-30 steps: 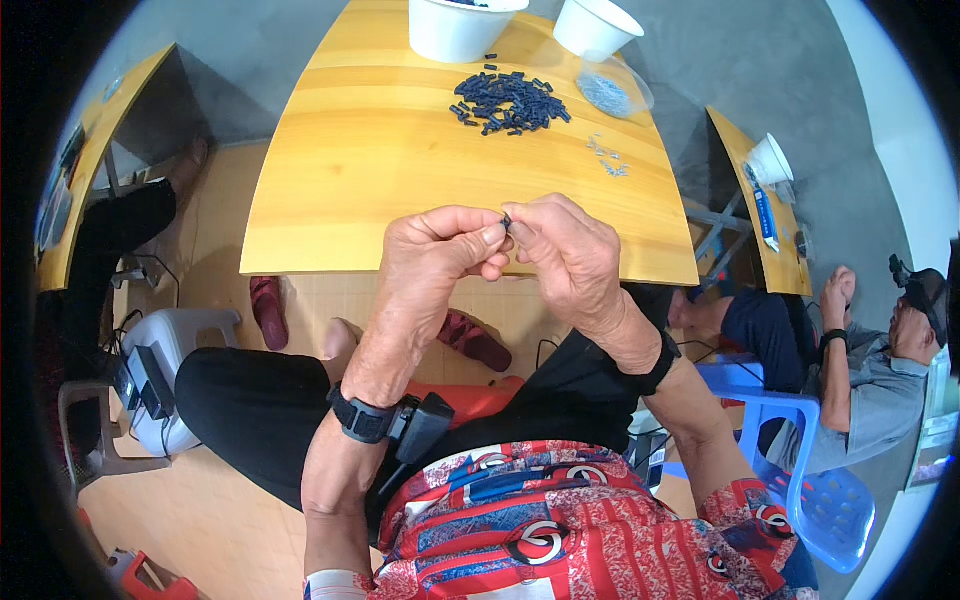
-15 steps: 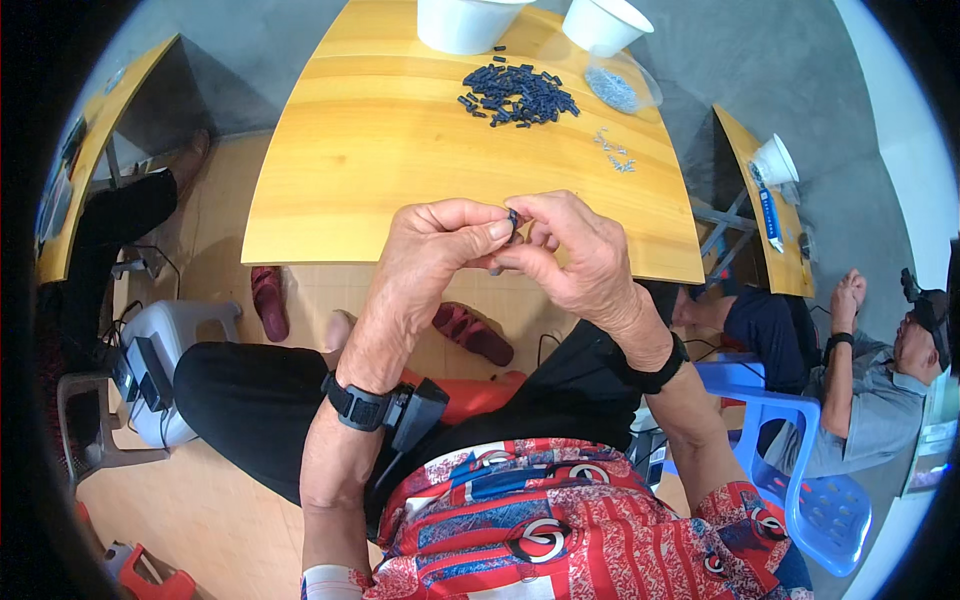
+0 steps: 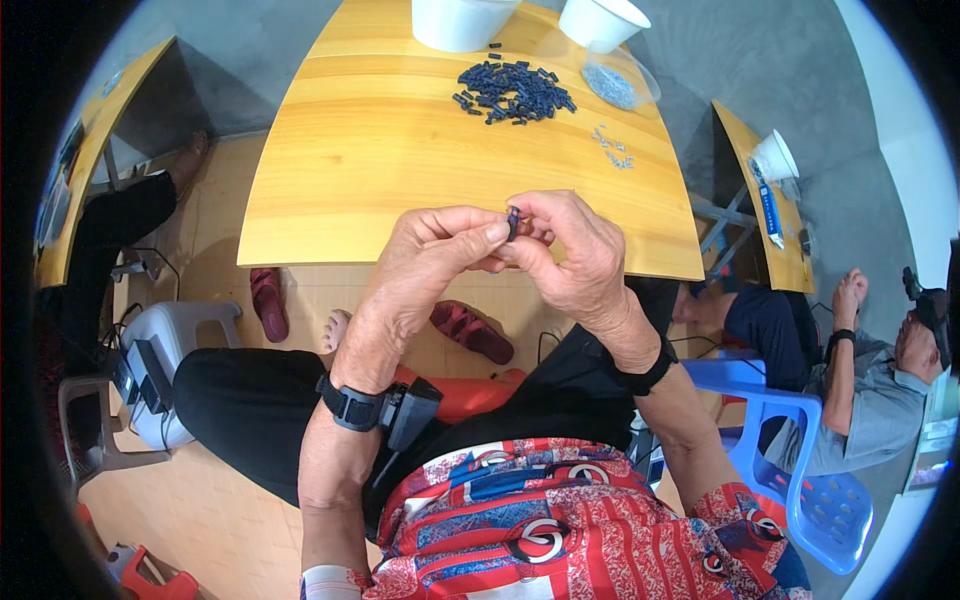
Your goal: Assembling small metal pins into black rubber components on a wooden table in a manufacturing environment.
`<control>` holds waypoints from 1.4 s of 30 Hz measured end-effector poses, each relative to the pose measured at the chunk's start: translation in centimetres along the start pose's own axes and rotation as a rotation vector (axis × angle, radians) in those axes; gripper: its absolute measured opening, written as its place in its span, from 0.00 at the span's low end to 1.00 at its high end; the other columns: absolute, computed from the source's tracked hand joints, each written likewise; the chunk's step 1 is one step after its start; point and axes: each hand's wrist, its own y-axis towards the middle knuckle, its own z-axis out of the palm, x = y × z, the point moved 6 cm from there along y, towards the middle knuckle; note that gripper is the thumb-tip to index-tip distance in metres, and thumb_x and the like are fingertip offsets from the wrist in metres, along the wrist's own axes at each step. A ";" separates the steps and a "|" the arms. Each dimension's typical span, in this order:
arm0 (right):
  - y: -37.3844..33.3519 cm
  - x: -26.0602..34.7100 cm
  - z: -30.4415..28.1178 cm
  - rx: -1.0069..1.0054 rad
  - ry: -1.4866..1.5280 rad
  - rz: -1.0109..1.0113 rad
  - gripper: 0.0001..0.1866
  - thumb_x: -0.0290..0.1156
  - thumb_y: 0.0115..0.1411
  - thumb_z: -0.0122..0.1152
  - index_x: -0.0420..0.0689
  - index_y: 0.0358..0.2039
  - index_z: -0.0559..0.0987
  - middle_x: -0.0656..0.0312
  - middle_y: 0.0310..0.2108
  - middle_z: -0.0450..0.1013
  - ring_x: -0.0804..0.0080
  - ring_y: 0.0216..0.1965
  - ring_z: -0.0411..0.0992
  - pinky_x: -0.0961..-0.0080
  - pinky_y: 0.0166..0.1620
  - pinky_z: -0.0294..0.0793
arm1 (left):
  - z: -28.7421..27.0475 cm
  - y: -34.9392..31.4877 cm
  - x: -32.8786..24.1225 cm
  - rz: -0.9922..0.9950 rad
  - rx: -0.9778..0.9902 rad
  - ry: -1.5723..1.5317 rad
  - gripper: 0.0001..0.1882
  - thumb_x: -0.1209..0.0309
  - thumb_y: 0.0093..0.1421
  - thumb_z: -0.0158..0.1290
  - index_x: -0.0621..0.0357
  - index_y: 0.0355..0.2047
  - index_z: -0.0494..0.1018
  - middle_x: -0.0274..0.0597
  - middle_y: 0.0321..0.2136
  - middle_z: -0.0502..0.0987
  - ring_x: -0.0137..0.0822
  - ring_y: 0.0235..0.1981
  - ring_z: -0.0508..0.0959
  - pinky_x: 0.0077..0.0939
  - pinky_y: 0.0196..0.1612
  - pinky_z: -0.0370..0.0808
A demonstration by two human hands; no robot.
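Note:
Over the near edge of the wooden table, a small black cylindrical piece [image 3: 513, 224] stands upright between my fingertips. My left hand [image 3: 445, 240] pinches it from the left with thumb and forefinger. From the right, the thumb and fingers of my right hand [image 3: 572, 248] close on the same piece. Farther back lies a pile of small black cylindrical pieces [image 3: 515, 92] like it. To the right of the pile are several loose small silvery pieces [image 3: 618, 160], and a clear shallow dish [image 3: 648, 88] holds many more, too small to name.
Two white tubs [image 3: 465, 25] stand at the table's far edge. A blue plastic chair [image 3: 800, 440] is on my right, where a person [image 3: 870, 380] sits by another table [image 3: 765, 200]. At my left is a grey stool [image 3: 180, 330] carrying a black box.
The black piece now shows more between my fingertips and stands more upright. My right fingers have shifted slightly around it; my left hand has barely moved.

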 end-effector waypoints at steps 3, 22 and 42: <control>-0.2 -0.1 0.3 -0.002 0.028 -0.007 0.16 0.22 0.43 0.65 0.40 0.34 0.74 0.59 0.25 0.71 0.67 0.23 0.73 0.76 0.24 0.71 | 0.2 -0.1 -0.4 0.037 0.031 0.040 0.09 0.71 0.57 0.55 0.62 0.35 0.78 0.41 0.30 0.80 0.28 0.30 0.79 0.23 0.37 0.77; 0.3 1.0 0.6 0.196 -0.308 -0.261 0.11 0.31 0.43 0.63 0.42 0.20 0.70 0.62 0.20 0.63 0.67 0.22 0.69 0.73 0.24 0.70 | 0.0 -0.2 -0.8 0.127 -0.138 0.429 0.08 0.73 0.56 0.53 0.66 0.25 0.78 0.36 0.18 0.77 0.21 0.21 0.73 0.15 0.25 0.70; 1.2 1.9 0.4 0.103 -0.365 -0.489 0.13 0.29 0.33 0.56 0.47 0.07 0.59 0.66 0.15 0.57 0.73 0.17 0.63 0.76 0.16 0.64 | 1.6 -0.6 0.6 0.058 -0.139 0.075 0.11 0.70 0.60 0.47 0.64 0.29 0.76 0.37 0.23 0.77 0.26 0.23 0.77 0.19 0.29 0.76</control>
